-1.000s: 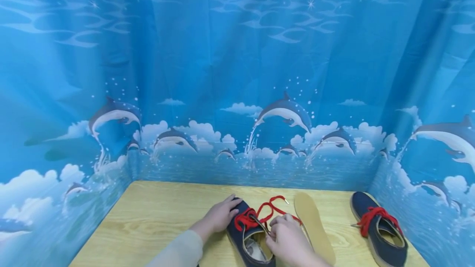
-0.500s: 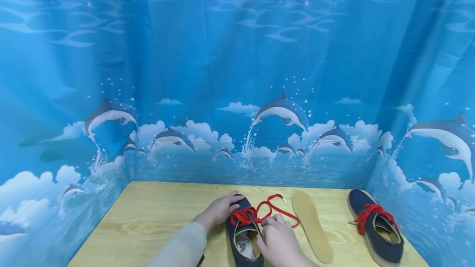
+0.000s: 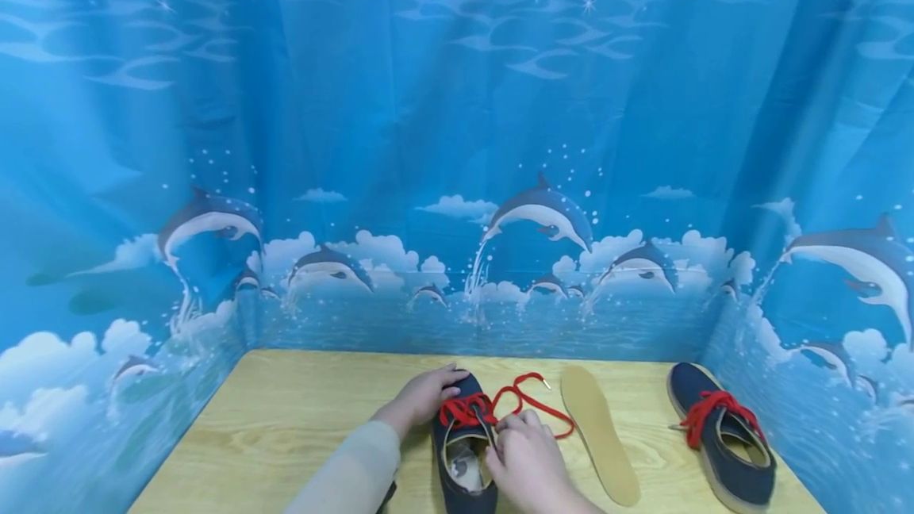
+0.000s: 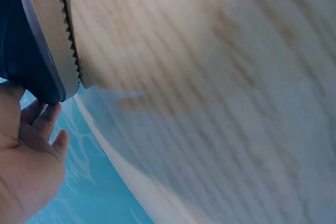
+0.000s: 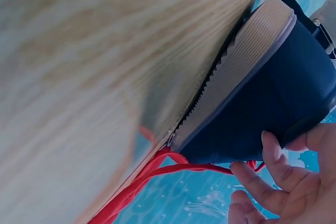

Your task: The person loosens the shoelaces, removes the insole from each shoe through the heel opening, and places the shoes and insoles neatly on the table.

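Observation:
A navy canvas shoe with red laces stands on the table, its opening towards me and a pale lining inside. My left hand holds its toe from the left; in the left wrist view the fingers touch the toe's end beside the ribbed sole. At the right edge of the opening, my right hand pinches the lace-side flap; part of that grip is hidden behind the hand. In the right wrist view the thumb and fingers meet the upper's top edge. A loose red lace trails right of the shoe.
A tan insole lies flat to the right of my right hand. Farther right rests a second navy shoe with red laces. A blue dolphin-print curtain encloses the wooden table at the back and sides.
The shoe's heel end has swung to the left, so the shoe points more nearly straight away from me. My right hand has moved left with it; my left hand stays at the toe.

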Available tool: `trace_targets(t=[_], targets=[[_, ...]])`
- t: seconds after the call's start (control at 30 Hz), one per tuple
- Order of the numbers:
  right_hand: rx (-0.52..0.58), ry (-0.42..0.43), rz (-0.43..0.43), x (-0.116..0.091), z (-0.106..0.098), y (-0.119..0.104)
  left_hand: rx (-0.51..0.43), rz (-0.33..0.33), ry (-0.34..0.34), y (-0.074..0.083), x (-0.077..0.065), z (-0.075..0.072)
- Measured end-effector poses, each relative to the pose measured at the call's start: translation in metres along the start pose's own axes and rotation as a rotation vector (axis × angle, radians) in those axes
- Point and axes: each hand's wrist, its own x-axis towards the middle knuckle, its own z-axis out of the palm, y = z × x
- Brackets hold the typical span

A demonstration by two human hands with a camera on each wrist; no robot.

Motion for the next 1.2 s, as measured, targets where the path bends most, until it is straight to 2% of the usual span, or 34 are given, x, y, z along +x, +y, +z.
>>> trace_targets(t=[0.2,0.47,0.63,0.8,0.93,1.07,1.2], targets=[[0.004,-0.015,0.005,0.001,-0.001,-0.001,-0.035,0.01,0.019,0.0,-0.001,0.0],[0.065,-0.02,0.032,-0.001,-0.008,0.006,-0.021,0.03,0.154,0.0,-0.015,-0.006],[0.057,0.022,0.01,-0.001,-0.017,0.009,0.007,0.046,0.264,0.006,-0.026,-0.01],[0.03,0.076,-0.001,-0.001,-0.026,0.011,0.023,0.015,0.377,0.019,-0.043,-0.009],[0.036,0.071,0.02,0.0,-0.032,0.013,0.071,0.019,0.438,0.033,-0.058,-0.006],[0.065,0.045,0.042,0.001,-0.037,0.016,0.12,0.036,0.475,0.049,-0.07,-0.005],[0.06,0.055,0.055,0.001,-0.042,0.017,0.142,0.035,0.481,0.065,-0.08,-0.003]])
